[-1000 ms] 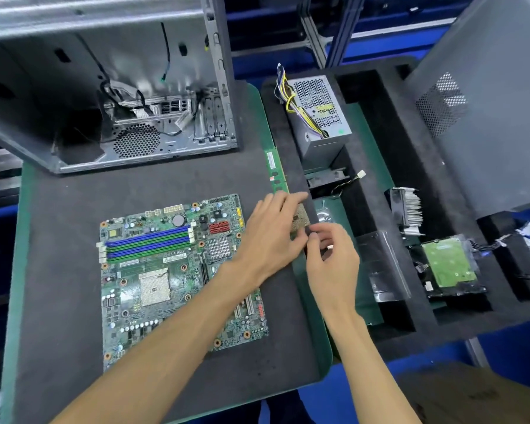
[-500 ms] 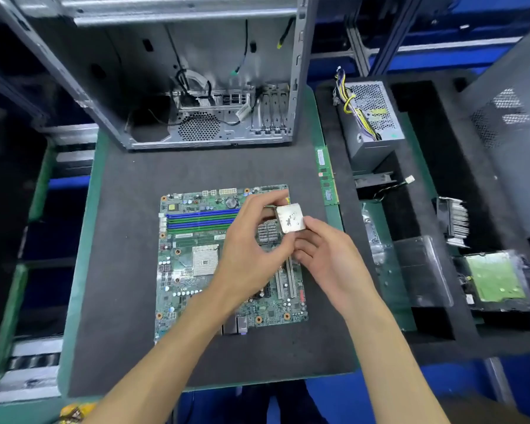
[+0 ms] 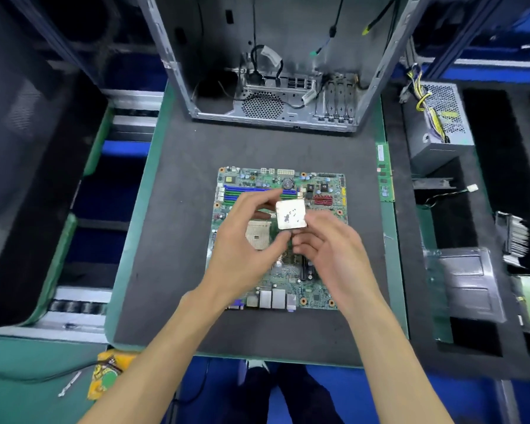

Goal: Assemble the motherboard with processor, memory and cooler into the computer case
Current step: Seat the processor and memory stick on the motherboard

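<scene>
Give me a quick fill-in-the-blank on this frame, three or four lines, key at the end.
1. Both hands hold the square silver ____ above the motherboard.
2. The left hand pinches it while the right hand grips its ____ edge.
3. The open computer case stands at the ____ end of the mat.
4. A green memory stick lies to the ____ of the motherboard.

Missing words: processor; lower; far; right

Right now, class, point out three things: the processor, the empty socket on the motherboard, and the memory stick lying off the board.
processor [image 3: 290, 214]: head view, centre of its metal lid.
socket [image 3: 257, 237]: head view, its exposed pin field.
memory stick [image 3: 385, 172]: head view, middle of its green strip.
</scene>
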Available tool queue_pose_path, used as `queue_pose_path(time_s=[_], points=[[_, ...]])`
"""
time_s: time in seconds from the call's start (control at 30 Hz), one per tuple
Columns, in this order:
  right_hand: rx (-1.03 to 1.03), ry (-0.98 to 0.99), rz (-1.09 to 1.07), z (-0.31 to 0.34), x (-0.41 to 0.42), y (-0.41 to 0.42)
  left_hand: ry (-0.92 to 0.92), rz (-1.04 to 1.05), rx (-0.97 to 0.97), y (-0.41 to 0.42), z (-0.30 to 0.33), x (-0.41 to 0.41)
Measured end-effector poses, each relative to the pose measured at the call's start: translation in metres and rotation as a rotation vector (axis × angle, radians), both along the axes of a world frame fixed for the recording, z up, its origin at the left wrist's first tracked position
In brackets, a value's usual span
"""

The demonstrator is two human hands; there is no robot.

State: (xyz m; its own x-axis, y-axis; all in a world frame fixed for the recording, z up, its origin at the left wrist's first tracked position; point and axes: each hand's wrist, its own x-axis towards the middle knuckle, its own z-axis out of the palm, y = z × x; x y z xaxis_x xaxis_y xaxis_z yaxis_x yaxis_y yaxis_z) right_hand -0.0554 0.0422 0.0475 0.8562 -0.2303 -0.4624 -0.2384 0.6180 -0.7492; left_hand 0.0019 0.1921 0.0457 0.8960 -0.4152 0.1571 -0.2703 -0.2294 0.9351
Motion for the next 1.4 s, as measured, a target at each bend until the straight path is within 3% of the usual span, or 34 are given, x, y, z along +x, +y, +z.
queue_pose_path(time_s=[0.5,1.1,1.4], points=[[0.083,-0.13,0.112,-0.001,0.0,0.032,-0.106,0.086,0.003,0.028,0.008,-0.004],[-0.182,-0.048,0.245,-0.005,-0.006,0.036,-0.284,-0.132,0.27,0.043,0.009,-0.006],[-0.497,0.013,0.428,-0.021,-0.009,0.03,-0.324,-0.202,0.435,0.062,-0.003,0.0]])
